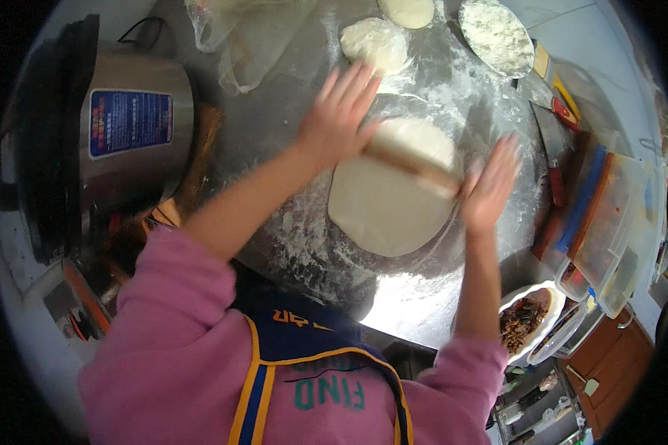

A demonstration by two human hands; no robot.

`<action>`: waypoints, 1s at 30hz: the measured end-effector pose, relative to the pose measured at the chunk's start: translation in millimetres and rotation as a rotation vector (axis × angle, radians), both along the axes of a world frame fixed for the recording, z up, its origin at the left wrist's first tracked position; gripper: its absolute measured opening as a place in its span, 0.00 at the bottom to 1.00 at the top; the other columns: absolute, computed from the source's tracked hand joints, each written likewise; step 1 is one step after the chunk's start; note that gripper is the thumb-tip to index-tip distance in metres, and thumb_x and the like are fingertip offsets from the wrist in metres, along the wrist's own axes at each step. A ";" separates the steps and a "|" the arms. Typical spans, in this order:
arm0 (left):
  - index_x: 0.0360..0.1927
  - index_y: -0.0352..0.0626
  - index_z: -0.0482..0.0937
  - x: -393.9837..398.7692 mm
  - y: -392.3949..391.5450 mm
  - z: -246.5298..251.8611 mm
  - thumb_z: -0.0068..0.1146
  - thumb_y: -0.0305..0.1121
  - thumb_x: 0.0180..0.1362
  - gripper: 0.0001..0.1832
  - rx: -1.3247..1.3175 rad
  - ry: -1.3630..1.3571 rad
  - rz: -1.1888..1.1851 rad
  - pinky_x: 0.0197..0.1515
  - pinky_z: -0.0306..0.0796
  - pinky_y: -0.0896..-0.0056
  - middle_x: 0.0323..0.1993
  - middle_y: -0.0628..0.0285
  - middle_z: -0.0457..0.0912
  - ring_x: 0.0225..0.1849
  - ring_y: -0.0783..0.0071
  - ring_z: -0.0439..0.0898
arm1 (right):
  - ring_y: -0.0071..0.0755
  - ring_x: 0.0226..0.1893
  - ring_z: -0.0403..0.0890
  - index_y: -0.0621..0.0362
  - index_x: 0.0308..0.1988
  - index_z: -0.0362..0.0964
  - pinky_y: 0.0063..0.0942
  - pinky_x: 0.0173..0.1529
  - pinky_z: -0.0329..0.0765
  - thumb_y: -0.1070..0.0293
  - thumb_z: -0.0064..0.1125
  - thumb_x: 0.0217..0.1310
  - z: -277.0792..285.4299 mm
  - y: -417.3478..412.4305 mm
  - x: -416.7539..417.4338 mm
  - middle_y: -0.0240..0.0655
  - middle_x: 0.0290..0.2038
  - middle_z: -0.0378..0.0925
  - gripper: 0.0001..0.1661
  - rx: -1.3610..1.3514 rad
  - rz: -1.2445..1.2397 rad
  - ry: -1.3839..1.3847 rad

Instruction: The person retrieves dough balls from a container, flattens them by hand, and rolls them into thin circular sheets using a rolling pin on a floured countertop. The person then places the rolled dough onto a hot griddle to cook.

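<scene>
A flattened round sheet of dough (387, 214) lies on the floured grey worktop (281, 130). Across its upper part runs a wooden rolling pin (414, 166), blurred by motion. My left hand (337, 119) rests on the pin's left end with fingers stretched out, their tips close to a round lump of dough (373, 43). At the right end, my right hand (489, 192) lies against the pin, its fingers also straight and blurred. Both palms' contact with the pin is hidden from above. Another round of dough (407, 10) sits farther back.
An electric cooker (139, 69) stands at left, near a clear plastic bag (256, 47). Flour (496, 38) is heaped at the back right. A red-handled knife (550, 139) lies by plastic containers (604, 222) along the right edge. Nearer stands a white bowl (556, 303) of dark food.
</scene>
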State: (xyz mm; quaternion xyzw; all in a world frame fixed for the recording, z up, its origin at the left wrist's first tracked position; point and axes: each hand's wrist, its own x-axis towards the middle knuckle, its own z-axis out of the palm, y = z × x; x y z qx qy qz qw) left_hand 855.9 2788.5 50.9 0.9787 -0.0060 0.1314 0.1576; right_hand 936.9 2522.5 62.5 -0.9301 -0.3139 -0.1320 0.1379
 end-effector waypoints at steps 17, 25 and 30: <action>0.64 0.42 0.60 70.9 7.7 -2.7 0.49 0.42 0.57 0.32 0.252 -0.290 -0.188 0.68 0.48 0.50 0.67 0.61 0.58 0.68 0.66 0.54 | 0.54 0.68 0.48 0.65 0.65 0.46 0.48 0.68 0.45 0.63 0.41 0.66 -7.8 -10.9 56.3 0.53 0.67 0.47 0.33 0.048 -0.077 -0.119; 0.62 0.35 0.60 -66.7 -19.2 0.7 0.48 0.45 0.58 0.32 0.026 0.322 -0.326 0.69 0.45 0.53 0.66 0.46 0.56 0.68 0.52 0.54 | 0.47 0.66 0.57 0.62 0.65 0.50 0.43 0.68 0.51 0.67 0.45 0.64 -16.1 -51.4 -83.3 0.49 0.65 0.53 0.32 -0.152 0.053 0.283; 0.62 0.38 0.62 -48.4 -4.7 46.1 0.42 0.44 0.60 0.29 -0.243 0.786 -0.181 0.69 0.45 0.53 0.64 0.46 0.59 0.67 0.53 0.57 | 0.47 0.41 0.79 0.62 0.45 0.71 0.49 0.60 0.64 0.71 0.52 0.58 5.7 -62.6 -90.5 0.44 0.36 0.80 0.14 -0.060 0.067 0.331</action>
